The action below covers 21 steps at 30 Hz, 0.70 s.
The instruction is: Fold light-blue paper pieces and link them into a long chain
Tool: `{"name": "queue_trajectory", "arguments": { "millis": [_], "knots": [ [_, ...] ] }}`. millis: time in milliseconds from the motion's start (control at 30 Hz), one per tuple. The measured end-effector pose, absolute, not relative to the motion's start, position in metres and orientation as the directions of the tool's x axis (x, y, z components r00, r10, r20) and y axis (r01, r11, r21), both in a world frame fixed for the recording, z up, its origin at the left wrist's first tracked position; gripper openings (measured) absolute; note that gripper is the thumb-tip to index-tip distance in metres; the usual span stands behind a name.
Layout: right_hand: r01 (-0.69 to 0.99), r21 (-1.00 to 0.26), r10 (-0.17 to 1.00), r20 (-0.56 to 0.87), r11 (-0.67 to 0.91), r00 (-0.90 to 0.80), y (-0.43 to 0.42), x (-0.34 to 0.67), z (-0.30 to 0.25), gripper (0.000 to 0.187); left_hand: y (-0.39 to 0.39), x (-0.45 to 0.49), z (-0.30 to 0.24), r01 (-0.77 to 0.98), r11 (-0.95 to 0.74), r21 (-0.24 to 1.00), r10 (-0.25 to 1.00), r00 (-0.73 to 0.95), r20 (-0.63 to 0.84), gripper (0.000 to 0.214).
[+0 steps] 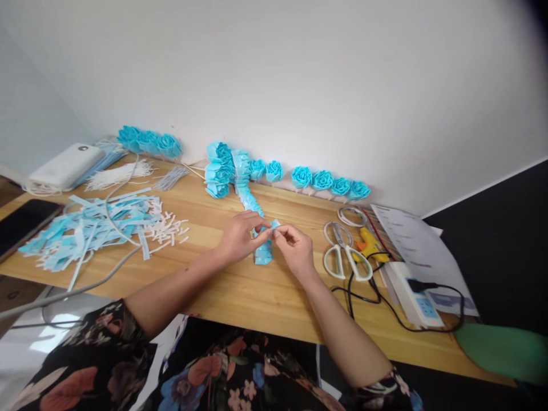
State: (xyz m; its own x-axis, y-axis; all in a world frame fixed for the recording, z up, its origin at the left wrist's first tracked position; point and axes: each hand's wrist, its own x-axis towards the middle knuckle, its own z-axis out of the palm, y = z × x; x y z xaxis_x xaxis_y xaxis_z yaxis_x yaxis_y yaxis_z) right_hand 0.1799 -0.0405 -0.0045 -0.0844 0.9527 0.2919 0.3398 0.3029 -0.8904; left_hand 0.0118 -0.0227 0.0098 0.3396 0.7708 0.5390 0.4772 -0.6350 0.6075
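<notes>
Between my fingertips is a small light blue petal-like piece [276, 224], mostly hidden by the fingers. My left hand [240, 238] pinches it from the left, thumb and forefinger together. On its other side my right hand [295, 249] is closed in a pinch too. Below and behind both hands runs a long overlapping row of light blue folded petals [249, 200], partly covered by my left hand. At its far end it stands beside a cluster of blue flowers [219, 171].
Blue ribbon scraps [107, 225] and white snippets [166, 225] lie left, near a phone [29, 225] and a white power bank [66, 165]. More blue flowers [322, 180] line the wall. Scissors [346, 260], a yellow glue gun [371, 245] and a power strip [415, 299] with cords lie right.
</notes>
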Motion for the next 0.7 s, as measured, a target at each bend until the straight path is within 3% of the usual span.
{"name": "queue_trajectory", "arguments": {
  "millis": [333,533,600,700],
  "knots": [
    [0.339,-0.900,0.962,0.256,0.273,-0.095,-0.040,0.179,-0.004,0.015,-0.022,0.011,0.008,0.469,-0.600,0.649,0.799,0.306,0.518,0.017],
    [0.195,-0.964,0.983,0.178,0.183,-0.044,-0.037,0.181,-0.005,0.016,-0.010,-0.016,0.029,0.527,-0.513,0.677,0.844,0.168,0.509,0.016],
    [0.131,-0.980,0.989,0.147,0.149,-0.022,-0.037,0.181,-0.004,0.016,-0.011,-0.042,0.040,0.609,-0.452,0.652,0.868,0.131,0.479,0.017],
    [0.048,-0.992,0.993,0.115,0.115,-0.008,-0.037,0.179,-0.002,0.016,-0.021,-0.090,0.047,0.783,-0.357,0.510,0.899,0.140,0.414,0.020]
  ]
}}
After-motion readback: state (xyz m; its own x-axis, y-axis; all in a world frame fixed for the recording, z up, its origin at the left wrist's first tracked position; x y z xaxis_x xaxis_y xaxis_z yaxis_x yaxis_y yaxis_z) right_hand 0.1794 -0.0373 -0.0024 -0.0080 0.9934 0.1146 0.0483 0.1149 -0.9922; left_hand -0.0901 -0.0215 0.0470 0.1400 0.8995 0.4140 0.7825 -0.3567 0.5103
